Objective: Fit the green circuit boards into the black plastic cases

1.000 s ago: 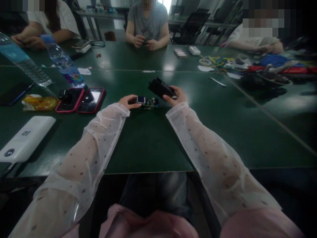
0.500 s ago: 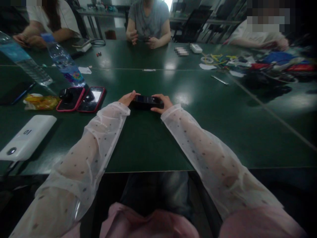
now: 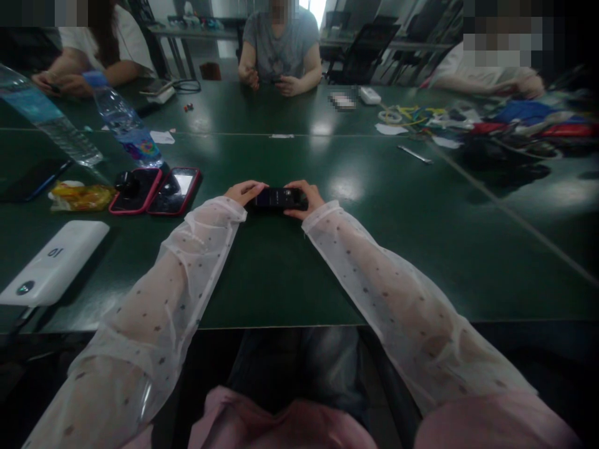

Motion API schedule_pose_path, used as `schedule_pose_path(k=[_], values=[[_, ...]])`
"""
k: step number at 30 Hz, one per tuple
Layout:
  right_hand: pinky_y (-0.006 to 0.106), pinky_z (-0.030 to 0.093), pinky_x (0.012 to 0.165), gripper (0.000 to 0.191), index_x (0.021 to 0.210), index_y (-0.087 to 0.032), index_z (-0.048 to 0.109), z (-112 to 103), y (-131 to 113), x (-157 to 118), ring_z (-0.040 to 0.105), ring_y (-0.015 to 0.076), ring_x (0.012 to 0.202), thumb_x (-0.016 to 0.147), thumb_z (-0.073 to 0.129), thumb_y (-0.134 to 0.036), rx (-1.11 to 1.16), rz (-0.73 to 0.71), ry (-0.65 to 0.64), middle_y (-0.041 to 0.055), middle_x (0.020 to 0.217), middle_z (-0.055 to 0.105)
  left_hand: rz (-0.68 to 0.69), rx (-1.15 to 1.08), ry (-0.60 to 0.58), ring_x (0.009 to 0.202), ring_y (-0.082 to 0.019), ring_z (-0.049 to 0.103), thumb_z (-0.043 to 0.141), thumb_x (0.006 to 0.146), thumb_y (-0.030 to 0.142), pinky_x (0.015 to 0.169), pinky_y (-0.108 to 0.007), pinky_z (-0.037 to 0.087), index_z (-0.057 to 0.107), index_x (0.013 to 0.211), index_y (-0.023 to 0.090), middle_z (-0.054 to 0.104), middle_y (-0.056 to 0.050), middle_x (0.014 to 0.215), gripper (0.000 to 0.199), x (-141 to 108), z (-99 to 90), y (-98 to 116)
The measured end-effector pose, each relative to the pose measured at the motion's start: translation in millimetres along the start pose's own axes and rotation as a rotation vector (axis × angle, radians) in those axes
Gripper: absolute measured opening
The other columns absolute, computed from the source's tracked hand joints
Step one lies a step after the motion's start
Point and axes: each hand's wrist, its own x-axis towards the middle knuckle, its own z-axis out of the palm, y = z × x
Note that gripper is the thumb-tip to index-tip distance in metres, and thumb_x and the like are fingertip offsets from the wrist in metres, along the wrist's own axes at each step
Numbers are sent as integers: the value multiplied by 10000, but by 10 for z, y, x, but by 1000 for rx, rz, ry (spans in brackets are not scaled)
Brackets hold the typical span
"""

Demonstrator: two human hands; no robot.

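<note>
A small black device with a screen [image 3: 276, 197] is held crosswise between both hands, over the middle of the green table. Faint marks show on its dark face; I cannot tell its exact kind. My left hand [image 3: 245, 191] grips the left end, its thumb along the upper edge. Around the right end, my right hand [image 3: 309, 198] is closed with thumb and fingers on opposite edges. Sheer white sleeves with dark stars cover both forearms. Left of my left hand lie two phones in pink cases, the nearer one [image 3: 174, 191] face up.
A white power bank [image 3: 58, 262], a yellow packet [image 3: 82, 196] and two water bottles [image 3: 124, 121] are at left on the green table [image 3: 281, 274]. A wrench [image 3: 414, 154] lies to the right, before a pile of cables and bags [image 3: 524, 128]. Three people sit opposite.
The device's screen face has tipped up toward me. My left thumb, raised before, now lies along its upper edge. The whole view has shifted slightly.
</note>
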Motion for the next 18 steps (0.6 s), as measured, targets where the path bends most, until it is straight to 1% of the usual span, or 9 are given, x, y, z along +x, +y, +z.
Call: schedule_pose_path(k=[2,4,7,9,10,12,13,15,18], values=[[599,452,1024,607,1259,-372,554,-12,-15,-9,518,352,1203,713,819,-356,10,6,-12,42,1266,605,-2,-6,-3,1186,-298,648,486,900,736,1063,-412,452,715,1219,196,715,-117,1248,668,-11,-2,19],[592,449,1037,613,1266,-371,561,-21,-14,-16,523,345,1211,714,823,-410,33,18,-21,43,1272,606,1,-12,-4,1188,-299,646,494,897,736,1063,-409,453,716,1218,188,718,-120,1243,672,-14,0,30],[570,452,1051,625,1262,-358,585,-16,15,-6,551,325,1209,725,789,-603,134,70,-17,56,1260,627,6,-37,-10,1191,-300,644,517,870,761,1065,-406,455,714,1223,177,718,-124,1242,710,7,11,17],[542,470,1041,638,1243,-344,601,2,38,13,596,301,1172,756,681,-748,261,113,-4,59,1204,662,6,-55,-10,1189,-304,644,543,825,797,1061,-410,460,713,1219,176,718,-127,1241,755,37,21,-16],[524,482,1034,647,1230,-333,606,11,44,23,622,286,1141,774,622,-792,332,131,5,57,1163,679,8,-66,-10,1185,-309,645,560,793,819,1058,-416,463,713,1215,172,718,-133,1238,787,55,27,-38],[488,502,1025,649,1197,-309,615,25,44,36,665,258,1076,802,557,-820,449,159,25,48,1076,704,15,-92,-12,1178,-319,647,591,733,850,1056,-437,467,710,1209,156,719,-150,1231,849,91,35,-85],[475,509,1023,641,1180,-300,619,26,37,38,678,249,1049,805,561,-816,484,171,32,44,1038,712,20,-105,-19,1177,-322,647,607,714,853,1056,-449,468,706,1209,148,718,-159,1229,867,107,37,-109],[469,525,1014,618,1154,-291,627,15,15,34,694,240,1008,794,606,-793,520,193,27,36,986,724,25,-129,-32,1175,-324,648,635,696,841,1054,-470,471,701,1208,142,718,-168,1226,869,131,39,-148],[492,543,1003,599,1136,-293,630,-29,-20,15,714,245,974,769,667,-765,570,233,-4,29,950,745,22,-156,-49,1172,-321,651,672,686,812,1050,-482,478,702,1204,158,721,-162,1223,835,147,34,-181]])
